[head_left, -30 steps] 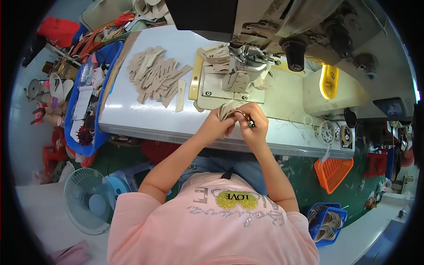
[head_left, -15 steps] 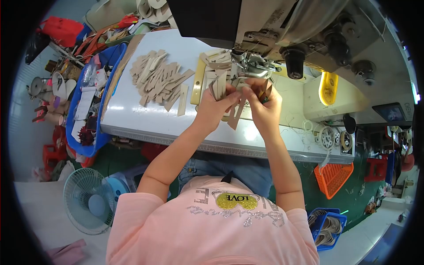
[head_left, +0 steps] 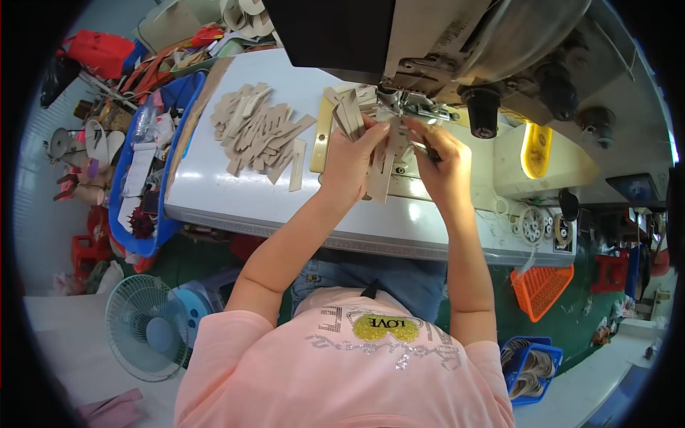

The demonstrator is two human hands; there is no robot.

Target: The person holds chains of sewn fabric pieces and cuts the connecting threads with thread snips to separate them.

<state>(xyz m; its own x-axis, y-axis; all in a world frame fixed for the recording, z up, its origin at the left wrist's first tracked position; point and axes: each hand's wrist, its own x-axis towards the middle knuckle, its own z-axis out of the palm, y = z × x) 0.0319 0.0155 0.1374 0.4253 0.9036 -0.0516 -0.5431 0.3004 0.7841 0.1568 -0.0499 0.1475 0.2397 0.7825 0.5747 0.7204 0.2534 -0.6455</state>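
My left hand [head_left: 348, 162] is closed round a fanned bundle of beige strips [head_left: 348, 116]. Its thumb presses on a longer strip [head_left: 379, 178] that hangs down from under the presser foot [head_left: 389, 98] of a sewing machine [head_left: 457, 43]. My right hand [head_left: 446, 153] is curled just right of that strip, its fingertips close to the presser foot. A small dark tool [head_left: 432, 152] is tucked in its palm, mostly hidden by the fingers. Left of my hands lies a loose pile of slotted beige strips [head_left: 260, 135] on the white table [head_left: 235, 192].
More strips lie behind the left hand by a yellow-edged plate [head_left: 320, 139]. A blue tray [head_left: 171, 178] of odds and ends borders the table's left side. Below are a fan [head_left: 146, 328], an orange basket [head_left: 544, 289] and blue baskets [head_left: 531, 371] of curved pieces.
My right hand has moved right and a little down, away from the left hand; both had pinched the strip together. The hanging strip now points straighter down.
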